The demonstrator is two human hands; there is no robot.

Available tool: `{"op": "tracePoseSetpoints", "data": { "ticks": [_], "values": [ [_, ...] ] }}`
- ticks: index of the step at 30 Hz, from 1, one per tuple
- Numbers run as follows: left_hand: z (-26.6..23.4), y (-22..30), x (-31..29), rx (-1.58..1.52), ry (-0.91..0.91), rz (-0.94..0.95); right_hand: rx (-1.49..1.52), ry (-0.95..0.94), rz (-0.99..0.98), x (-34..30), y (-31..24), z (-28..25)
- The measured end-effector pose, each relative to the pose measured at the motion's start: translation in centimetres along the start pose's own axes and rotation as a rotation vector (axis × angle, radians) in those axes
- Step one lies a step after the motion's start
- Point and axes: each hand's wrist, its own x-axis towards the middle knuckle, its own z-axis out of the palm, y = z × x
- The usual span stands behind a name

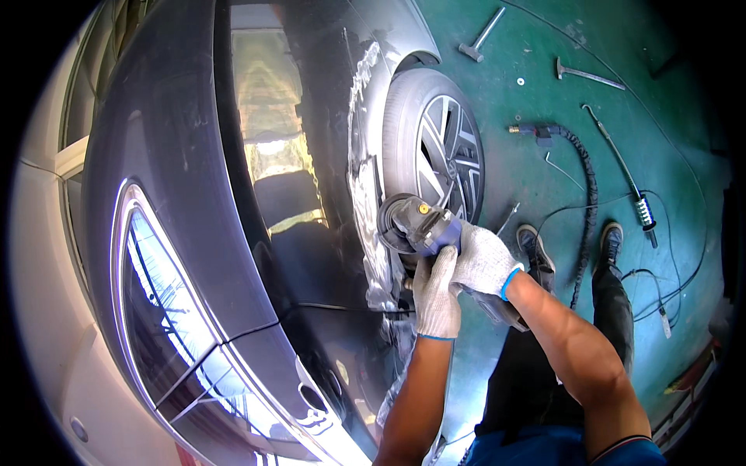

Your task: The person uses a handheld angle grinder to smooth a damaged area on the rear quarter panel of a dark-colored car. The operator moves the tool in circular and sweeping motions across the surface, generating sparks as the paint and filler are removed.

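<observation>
An angle grinder with a grey metal head and dark blue body is at the dark car's rear wheel arch. Its round disc lies against or just over the bare, scraped strip along the arch edge; exact contact cannot be made out. My right hand, in a white knit glove with a blue cuff, is closed round the grinder's body. Closed at its near side is my left hand, gloved alike, with the thumb up against the tool. The left fingers are partly hidden.
Right beside the grinder stands the car's wheel. On the green floor lie two hammers, a slide hammer, a black sleeved cable and thin cords. My shoes stand near the cable. A light-coloured vehicle is at far left.
</observation>
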Motion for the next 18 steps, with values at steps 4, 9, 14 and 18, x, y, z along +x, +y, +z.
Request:
{"op": "tracePoseSetpoints", "data": {
  "ticks": [4,9,14,18],
  "values": [
    [1.0,1.3,3.2,0.102,-0.060,0.145,0.192,0.068,-0.180,2.9,-0.2,-1.0],
    [2.4,4.1,3.8,0.173,-0.137,0.183,0.252,0.160,-0.251,3.9,-1.9,-1.6],
    [2.0,2.8,3.1,0.121,-0.083,0.166,0.186,0.164,-0.251,3.1,-1.0,-1.0],
    [1.9,5.0,4.6,0.165,-0.150,0.157,0.296,0.042,-0.172,4.3,-3.5,-2.9]
  ]
}}
